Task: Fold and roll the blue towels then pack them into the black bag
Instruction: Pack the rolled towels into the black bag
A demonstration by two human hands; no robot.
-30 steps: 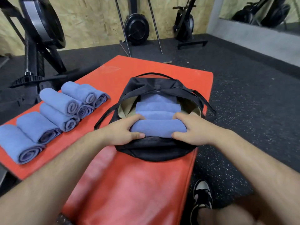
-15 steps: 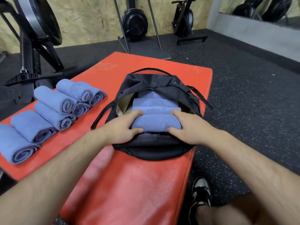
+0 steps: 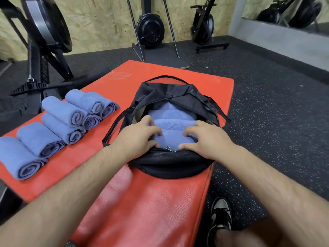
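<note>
The black bag (image 3: 169,163) lies open on the red mat (image 3: 142,202) with several rolled blue towels stacked inside it. The nearest packed towel (image 3: 171,139) sits at the bag's front rim. My left hand (image 3: 138,135) curls over its left part, fingers on top and thumb at the near side. My right hand (image 3: 206,139) grips its right part the same way. Several more rolled blue towels (image 3: 60,113) lie in a row on the mat to the left of the bag.
Black gym machines stand on the dark rubber floor at the left (image 3: 44,32) and by the back wall (image 3: 150,29). The mat's right edge drops to the floor, where my shoe (image 3: 220,214) shows. The bag's straps (image 3: 114,129) trail onto the mat.
Both hands have slid inward from the towel's ends toward its middle, fingers now over its top. The towel sits lower behind the bag's front rim.
</note>
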